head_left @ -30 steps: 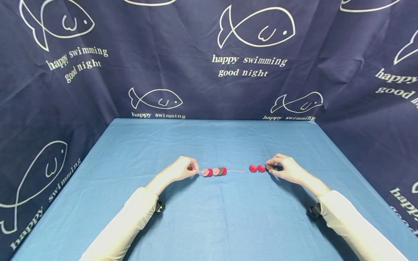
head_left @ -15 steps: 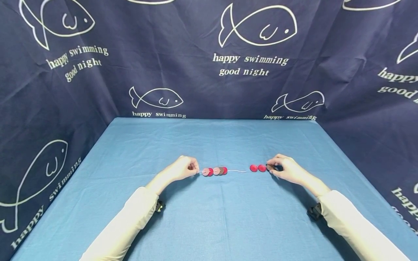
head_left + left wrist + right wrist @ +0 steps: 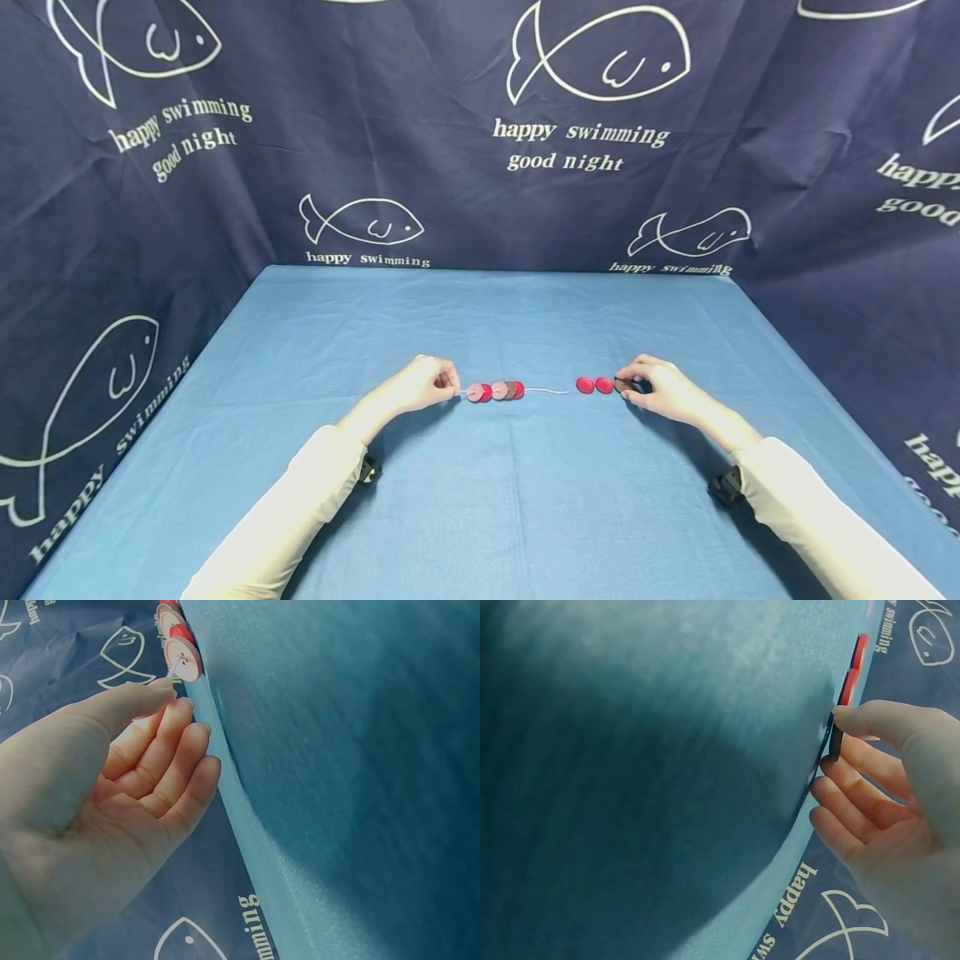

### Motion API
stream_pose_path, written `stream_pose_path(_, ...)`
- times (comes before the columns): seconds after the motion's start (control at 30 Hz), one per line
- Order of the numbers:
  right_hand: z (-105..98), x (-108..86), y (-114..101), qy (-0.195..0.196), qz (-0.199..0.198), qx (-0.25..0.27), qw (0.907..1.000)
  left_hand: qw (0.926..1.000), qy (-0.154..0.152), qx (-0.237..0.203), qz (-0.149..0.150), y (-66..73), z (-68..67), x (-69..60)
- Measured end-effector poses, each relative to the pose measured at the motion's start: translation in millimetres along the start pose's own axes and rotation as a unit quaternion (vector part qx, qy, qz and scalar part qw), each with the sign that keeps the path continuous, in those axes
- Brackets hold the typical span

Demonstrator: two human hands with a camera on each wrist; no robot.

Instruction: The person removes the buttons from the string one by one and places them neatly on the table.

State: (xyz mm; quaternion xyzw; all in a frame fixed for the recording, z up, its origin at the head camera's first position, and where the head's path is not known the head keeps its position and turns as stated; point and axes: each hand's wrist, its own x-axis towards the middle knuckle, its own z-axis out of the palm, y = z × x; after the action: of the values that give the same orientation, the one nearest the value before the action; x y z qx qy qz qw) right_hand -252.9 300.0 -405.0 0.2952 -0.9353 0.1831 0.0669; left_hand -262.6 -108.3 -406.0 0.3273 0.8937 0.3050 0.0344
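In the head view my left hand (image 3: pixel 420 387) pinches one end of a white string (image 3: pixel 546 391) between thumb and fingertips. Several overlapping buttons are strung on it: a pink button (image 3: pixel 475 392) nearest the hand, then red, pink, brown and a red button (image 3: pixel 519 389). The string's other end lies loose on the cloth. To the right sit two red buttons (image 3: pixel 585 385) side by side. Beside them my right hand (image 3: pixel 660 388) holds a dark brown button (image 3: pixel 836 742) by its edges between thumb and fingers, low at the cloth, its edge close to the nearer red button.
A blue cloth (image 3: pixel 465 500) covers the table. Dark blue curtains (image 3: pixel 465 100) with white fish and lettering stand behind and at both sides. A small black device (image 3: pixel 726 487) is strapped at the right wrist, with another (image 3: pixel 369 469) at the left.
The whole head view has shifted a little. Both hands, the string and the buttons keep their places on the cloth.
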Motion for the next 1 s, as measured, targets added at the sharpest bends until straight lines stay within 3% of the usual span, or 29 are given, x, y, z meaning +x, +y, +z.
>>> stream_pose_path(0.43,1.2,0.3,-2.6,0.005,-0.009,0.001,0.9999,0.9999,0.009,0.004,0.012,-1.6,1.3,0.7)
stream_pose_path(0.77,1.2,0.6,-0.3,0.004,-0.01,0.004,0.9999,1.0,0.002,-0.002,-0.004,1.4,0.7,0.7)
stream_pose_path(1.0,0.8,1.8,-1.6,0.032,-0.028,0.004,0.9991,1.0,0.002,-0.002,-0.003,2.1,-0.1,0.1)
